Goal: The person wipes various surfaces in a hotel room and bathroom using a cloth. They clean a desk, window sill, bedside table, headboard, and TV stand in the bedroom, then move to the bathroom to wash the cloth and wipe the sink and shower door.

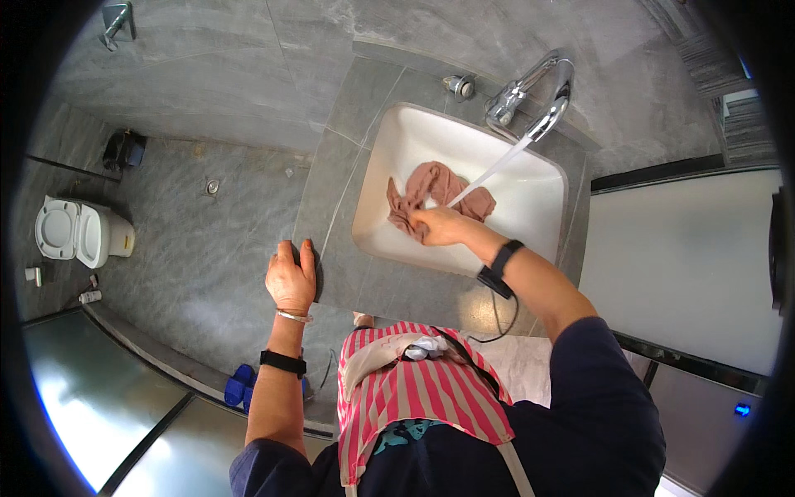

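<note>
A wet, brownish-pink cloth (436, 180) lies bunched in the white washbasin (528, 205). My right hand (438, 226) grips its near left part, fingertips hidden in the folds. From the chrome faucet (549, 118), a stream of water (490, 171) runs down onto the cloth beside this hand. My left hand (292, 279) is outside the basin, at the left edge of the grey tiled countertop (338, 211), with the fingers bent and nothing visible in it. Its fingertips are near the counter's edge; whether they press on it is not plain.
A chrome knob fitting (461, 87) stands behind the basin. At the left are a white toilet (93, 233), a black bin (123, 149) and a floor drain (212, 186). Blue slippers (239, 385) lie by a raised sill. A cable (497, 323) hangs from my right wrist.
</note>
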The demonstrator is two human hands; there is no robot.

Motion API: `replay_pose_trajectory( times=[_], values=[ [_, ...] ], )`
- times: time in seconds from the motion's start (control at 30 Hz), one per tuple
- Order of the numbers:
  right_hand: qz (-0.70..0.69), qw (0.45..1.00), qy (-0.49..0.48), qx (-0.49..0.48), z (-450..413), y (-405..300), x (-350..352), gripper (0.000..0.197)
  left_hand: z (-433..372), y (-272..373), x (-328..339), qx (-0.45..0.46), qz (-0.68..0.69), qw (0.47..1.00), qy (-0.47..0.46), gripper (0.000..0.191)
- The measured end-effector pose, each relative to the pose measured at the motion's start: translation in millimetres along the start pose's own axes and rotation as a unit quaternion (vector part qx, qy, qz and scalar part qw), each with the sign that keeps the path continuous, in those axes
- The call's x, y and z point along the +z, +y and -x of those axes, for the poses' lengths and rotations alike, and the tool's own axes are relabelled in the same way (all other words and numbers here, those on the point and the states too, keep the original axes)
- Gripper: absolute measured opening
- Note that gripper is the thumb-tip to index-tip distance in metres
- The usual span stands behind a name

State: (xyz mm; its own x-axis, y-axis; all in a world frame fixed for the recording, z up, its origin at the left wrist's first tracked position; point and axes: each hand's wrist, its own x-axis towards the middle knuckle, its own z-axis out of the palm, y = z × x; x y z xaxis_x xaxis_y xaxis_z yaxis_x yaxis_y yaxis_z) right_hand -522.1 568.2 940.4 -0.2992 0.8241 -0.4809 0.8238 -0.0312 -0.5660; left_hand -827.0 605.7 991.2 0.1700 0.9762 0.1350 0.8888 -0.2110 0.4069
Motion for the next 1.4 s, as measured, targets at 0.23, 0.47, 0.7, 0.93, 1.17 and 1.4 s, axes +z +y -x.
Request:
replay_pose_trajectory(
  times=[0.23,0.47,0.7,0.93,1.17,1.4],
  values=[
    [0.236,0.897,-0.318,0.196,112,32,-27,0.024,-1,1,1,-0.013,-0.009,1.000,-0.021,0.035],
    [-0.428,0.891,0.140,-0.053,174,-7,-100,0.011,0,3,1,0.032,-0.057,0.998,0.020,0.030],
    [-0.457,0.820,0.255,-0.233,201,-70,-144,0.015,0,86,-3,0.182,0.113,0.976,0.028,0.059],
    [-0.550,0.696,0.228,-0.402,215,-82,-163,0.028,5,229,30,0.003,0.485,0.826,-0.288,0.045],
    [-0.284,0.843,0.454,0.054,223,-3,-100,0.051,-30,199,36,-0.073,0.503,0.808,-0.296,0.023],
    [-0.217,0.890,0.402,-0.011,132,-17,-16,0.063,-15,223,48,0.098,0.446,0.821,-0.342,0.024]
  ],
)
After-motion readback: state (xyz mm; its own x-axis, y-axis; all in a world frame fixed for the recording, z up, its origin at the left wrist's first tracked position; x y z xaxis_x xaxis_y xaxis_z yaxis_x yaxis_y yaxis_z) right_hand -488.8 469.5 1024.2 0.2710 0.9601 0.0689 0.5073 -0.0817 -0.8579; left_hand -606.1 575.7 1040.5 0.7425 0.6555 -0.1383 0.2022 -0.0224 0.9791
